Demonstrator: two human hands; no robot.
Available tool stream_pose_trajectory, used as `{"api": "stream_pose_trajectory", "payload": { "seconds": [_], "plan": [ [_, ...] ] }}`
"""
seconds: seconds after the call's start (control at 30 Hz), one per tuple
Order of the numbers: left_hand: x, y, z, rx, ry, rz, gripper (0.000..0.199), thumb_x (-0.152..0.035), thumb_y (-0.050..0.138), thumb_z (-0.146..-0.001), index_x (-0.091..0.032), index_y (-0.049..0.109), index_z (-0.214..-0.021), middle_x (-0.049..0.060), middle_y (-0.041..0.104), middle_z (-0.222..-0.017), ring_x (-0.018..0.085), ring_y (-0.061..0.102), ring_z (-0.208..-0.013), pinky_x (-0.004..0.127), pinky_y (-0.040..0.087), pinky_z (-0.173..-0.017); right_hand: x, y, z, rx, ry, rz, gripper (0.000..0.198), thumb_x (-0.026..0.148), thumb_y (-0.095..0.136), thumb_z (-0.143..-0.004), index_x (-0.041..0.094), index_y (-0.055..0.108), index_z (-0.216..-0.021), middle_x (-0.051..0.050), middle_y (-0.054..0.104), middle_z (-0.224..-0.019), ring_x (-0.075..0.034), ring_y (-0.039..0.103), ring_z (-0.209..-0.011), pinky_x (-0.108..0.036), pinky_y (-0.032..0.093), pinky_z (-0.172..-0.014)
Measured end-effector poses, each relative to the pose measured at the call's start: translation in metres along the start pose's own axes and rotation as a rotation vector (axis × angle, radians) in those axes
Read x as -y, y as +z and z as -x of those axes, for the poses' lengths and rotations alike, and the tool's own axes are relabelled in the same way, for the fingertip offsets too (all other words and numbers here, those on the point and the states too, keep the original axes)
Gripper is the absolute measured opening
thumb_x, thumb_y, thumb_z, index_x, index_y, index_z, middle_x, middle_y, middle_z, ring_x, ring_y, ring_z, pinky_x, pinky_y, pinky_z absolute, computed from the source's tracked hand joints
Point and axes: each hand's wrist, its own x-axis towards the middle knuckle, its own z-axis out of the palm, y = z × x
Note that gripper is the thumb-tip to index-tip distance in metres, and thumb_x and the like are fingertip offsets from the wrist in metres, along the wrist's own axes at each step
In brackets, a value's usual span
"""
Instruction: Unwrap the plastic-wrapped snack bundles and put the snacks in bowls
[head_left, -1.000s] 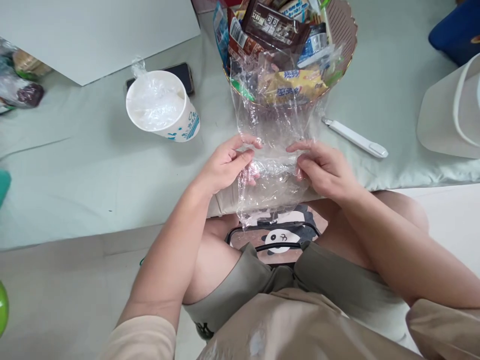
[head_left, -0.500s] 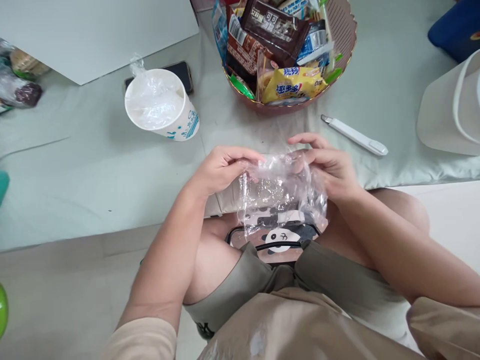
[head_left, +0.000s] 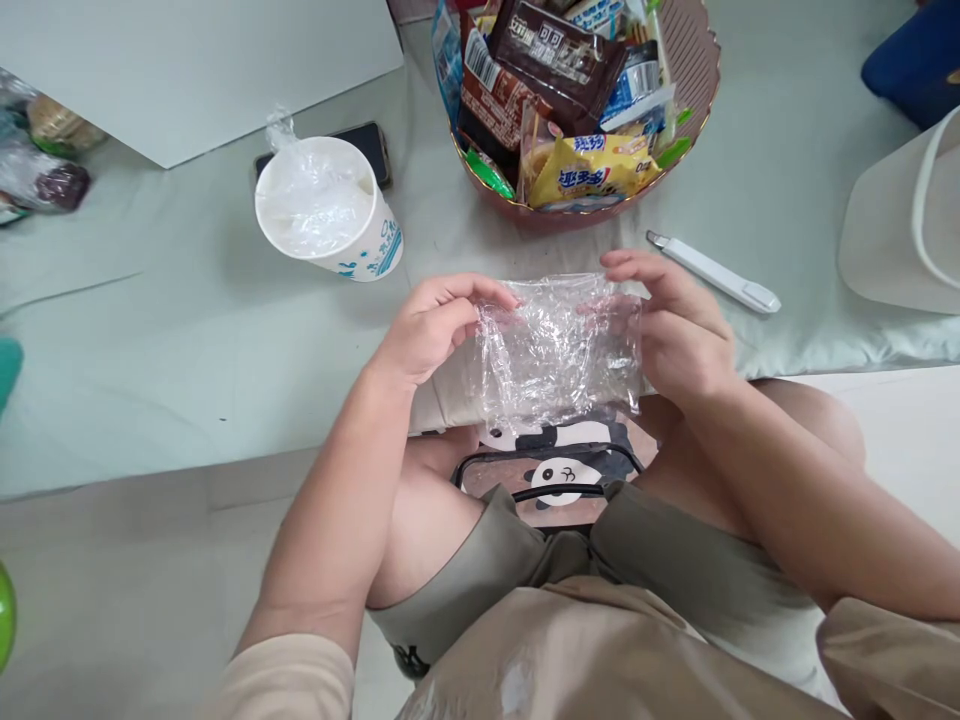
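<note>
A crinkled clear plastic bag [head_left: 559,350] is stretched between my two hands, above my lap and the front edge of the table. My left hand [head_left: 439,325] pinches its left side between thumb and fingers. On the other side, my right hand [head_left: 675,325] grips the bag, with some fingers behind or inside the see-through film; I cannot tell which. Below the bag, a panda-print bag [head_left: 562,480] with black handles rests between my legs. A paper cup [head_left: 367,245] holding crumpled clear plastic [head_left: 319,205] stands left of my hands.
Beyond my hands stands a pink ribbed bowl [head_left: 694,70] full of packaged snacks. A white utility knife [head_left: 716,272] lies to the right, near a white bucket [head_left: 877,220] and a dark blue object [head_left: 911,65]. Behind the cup are a phone [head_left: 375,150] and a large white panel [head_left: 225,60].
The plastic bag has been raised and spread flatter between my hands. My right hand has shifted slightly right and my left hand slightly up.
</note>
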Motion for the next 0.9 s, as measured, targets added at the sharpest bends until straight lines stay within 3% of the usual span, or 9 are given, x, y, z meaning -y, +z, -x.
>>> {"api": "stream_pose_trajectory", "payload": {
  "seconds": [0.1,0.17,0.27,0.37,0.53,0.67,0.73,0.8,0.9],
  "plan": [
    [-0.001,0.001,-0.003,-0.03,-0.023,0.077,0.025,-0.035,0.057,-0.087,-0.016,0.073,-0.082,0.008,0.077,-0.096,0.022,0.074,-0.093,0.037,0.062,-0.085,-0.007,0.0,0.0,0.031,0.076,-0.083,0.04,0.051,0.043,-0.102,0.044,0.052,-0.14,-0.002,0.062,-0.141,-0.023,0.073,-0.108,-0.038,0.062,-0.08],
    [0.002,0.003,-0.005,-0.055,0.007,0.052,0.024,-0.041,0.066,-0.084,-0.017,0.07,-0.085,0.007,0.074,-0.099,0.021,0.072,-0.092,0.034,0.063,-0.082,-0.009,0.003,0.002,0.067,0.108,-0.147,0.045,0.059,0.043,-0.101,0.048,0.042,-0.145,-0.002,0.061,-0.141,-0.021,0.075,-0.1,-0.036,0.062,-0.077],
    [0.008,0.008,-0.007,-0.065,0.074,-0.012,0.033,-0.028,0.081,-0.071,-0.022,0.067,-0.101,0.005,0.068,-0.118,0.018,0.071,-0.094,0.031,0.063,-0.079,-0.006,0.01,0.005,0.094,0.129,-0.166,0.068,0.059,0.063,-0.093,0.048,0.03,-0.151,-0.005,0.06,-0.14,-0.021,0.075,-0.099,-0.035,0.062,-0.077],
    [0.012,0.013,-0.008,-0.061,0.089,-0.058,0.046,-0.019,0.076,-0.076,-0.029,0.06,-0.117,0.003,0.062,-0.132,0.018,0.073,-0.103,0.031,0.064,-0.082,-0.002,0.014,0.006,0.106,0.147,-0.171,0.078,0.056,0.071,-0.089,0.046,0.026,-0.153,-0.007,0.06,-0.139,-0.023,0.074,-0.104,-0.036,0.061,-0.079],
    [0.007,0.014,-0.005,-0.069,0.131,-0.106,0.053,-0.017,0.071,-0.081,-0.036,0.055,-0.128,0.001,0.066,-0.129,0.022,0.075,-0.111,0.031,0.065,-0.081,0.004,0.012,0.002,0.11,0.205,-0.24,0.072,0.06,0.076,-0.083,0.039,0.044,-0.143,-0.005,0.069,-0.126,-0.022,0.074,-0.099,-0.033,0.06,-0.073],
    [0.002,0.014,-0.003,-0.039,0.097,0.0,0.06,-0.026,0.076,-0.08,-0.038,0.052,-0.134,0.002,0.069,-0.131,0.022,0.076,-0.11,0.033,0.065,-0.086,0.012,0.013,0.0,0.198,0.284,-0.224,0.034,0.052,0.079,-0.083,0.024,0.067,-0.099,-0.004,0.074,-0.093,-0.02,0.073,-0.081,-0.034,0.06,-0.071],
    [0.002,0.016,-0.003,0.056,0.025,0.103,0.057,-0.032,0.079,-0.077,-0.032,0.057,-0.129,0.005,0.071,-0.128,0.023,0.076,-0.107,0.035,0.064,-0.088,0.016,0.015,0.0,0.151,0.288,-0.237,0.029,0.049,0.077,-0.085,0.023,0.064,-0.086,-0.003,0.073,-0.087,-0.019,0.073,-0.08,-0.034,0.06,-0.074],
    [0.004,0.021,-0.004,0.127,-0.052,0.134,0.047,-0.032,0.081,-0.074,-0.023,0.065,-0.117,0.006,0.075,-0.117,0.022,0.077,-0.101,0.033,0.064,-0.087,0.019,0.015,0.0,0.093,0.271,-0.273,0.029,0.048,0.077,-0.085,0.023,0.062,-0.085,-0.003,0.074,-0.089,-0.019,0.074,-0.082,-0.034,0.061,-0.077],
    [0.006,0.03,-0.005,0.06,-0.135,0.056,0.022,-0.025,0.077,-0.075,-0.018,0.068,-0.094,0.003,0.076,-0.09,0.015,0.076,-0.082,0.024,0.061,-0.071,0.023,0.012,0.0,0.106,0.331,-0.268,0.026,0.047,0.074,-0.088,0.025,0.062,-0.096,0.0,0.072,-0.078,-0.018,0.072,-0.07,-0.031,0.059,-0.065]
  ]
}}
